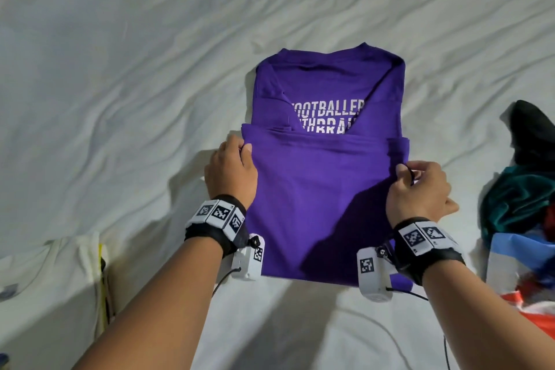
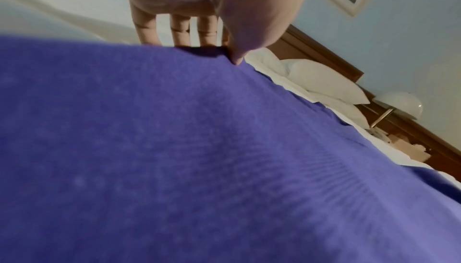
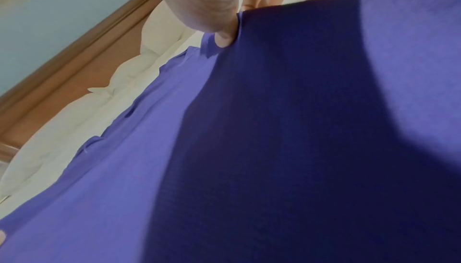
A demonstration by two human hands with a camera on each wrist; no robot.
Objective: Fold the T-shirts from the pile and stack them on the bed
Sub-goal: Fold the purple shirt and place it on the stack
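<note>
Fingertips [image 1: 247, 148] of both hands pinch purple T-shirt's [image 1: 315, 189] lifted hem corners.

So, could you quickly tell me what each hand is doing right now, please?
Left hand: pinches the left edge of the purple cotton T-shirt.
Right hand: pinches the same shirt's right edge.

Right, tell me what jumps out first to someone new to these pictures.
The purple T-shirt with white lettering lies mid-bed on the rumpled white sheet, its lower half being folded up. The left hand and right hand each pinch a corner of that fold. A heap of dark and teal clothes sits at the right edge.
</note>
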